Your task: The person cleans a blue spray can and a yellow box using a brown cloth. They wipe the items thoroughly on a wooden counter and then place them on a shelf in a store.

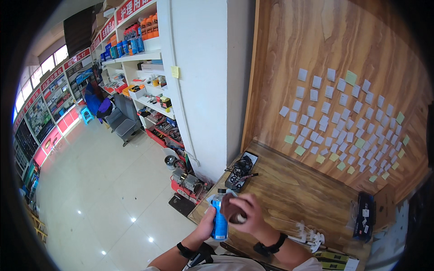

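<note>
My left hand [205, 226] is wrapped round a blue bottle [220, 229] with a black cap, held upright in front of me at the table's near left corner. On the bottle's right side, my right hand [254, 216] has its fingers curled round a soft-looking brown cloth [229, 207]. The cloth sits against or very close to the bottle; whether they touch is unclear. Something pale blue shows just behind the cap, mostly covered by the hand and cloth.
On the wooden table [289, 194] lie a tangle of black cables [242, 167], white spray-trigger heads [312, 237], a dark package [363, 217] and a cardboard box [384, 205]. Paper notes dot the wood panel. Left of the table stand a compressor [187, 183], a white pillar [203, 90] and stocked shelves.
</note>
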